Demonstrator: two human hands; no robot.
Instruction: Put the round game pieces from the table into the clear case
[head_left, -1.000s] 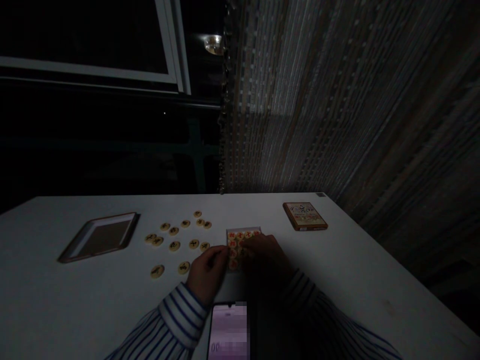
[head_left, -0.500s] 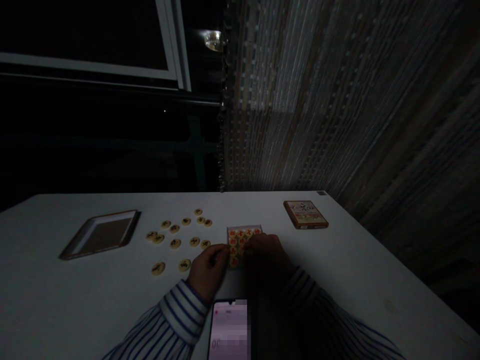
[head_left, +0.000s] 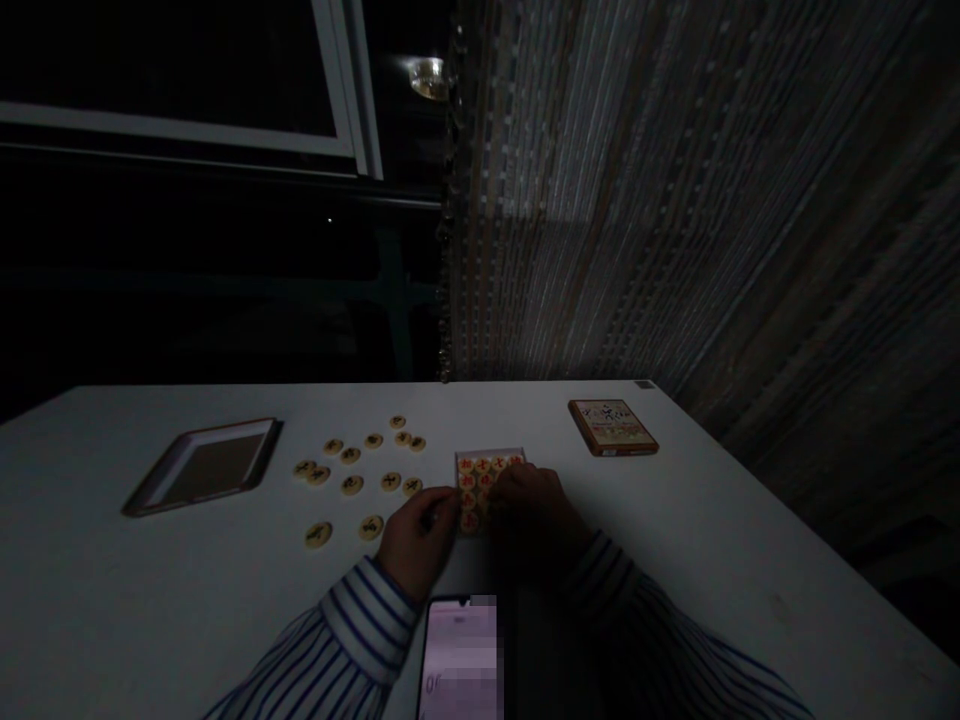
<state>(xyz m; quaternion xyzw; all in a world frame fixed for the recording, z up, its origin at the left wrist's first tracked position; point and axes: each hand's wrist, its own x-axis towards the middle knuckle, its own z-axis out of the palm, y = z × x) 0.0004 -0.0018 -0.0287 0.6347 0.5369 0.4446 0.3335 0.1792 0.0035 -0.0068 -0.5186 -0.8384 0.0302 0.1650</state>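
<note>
A small box [head_left: 489, 453] holds rows of round Chinese chess pieces [head_left: 467, 481] with red characters. At its left wall is my left hand [head_left: 418, 540], curled closed, with thumb and fingers pinched at the edge. My right hand [head_left: 540, 510] reaches over the right part of the box, fingers bent down among the pieces. It hides several of them, and its fingertips are in dark shadow, so what they grip is hidden. Left of the box, Chinese chess pieces with dark characters [head_left: 352, 485] lie scattered on the white table [head_left: 712, 560].
An open box lid or tray [head_left: 202, 462] lies at the left. A closed box with a printed cover [head_left: 613, 425] rests at the back right. Between my forearms is a lit phone [head_left: 457, 650]. A bead curtain [head_left: 555, 200] hangs behind the table; the room is dark.
Both hands stay at the box almost unmoved. The whole view has shifted very slightly; the pieces lie as before.
</note>
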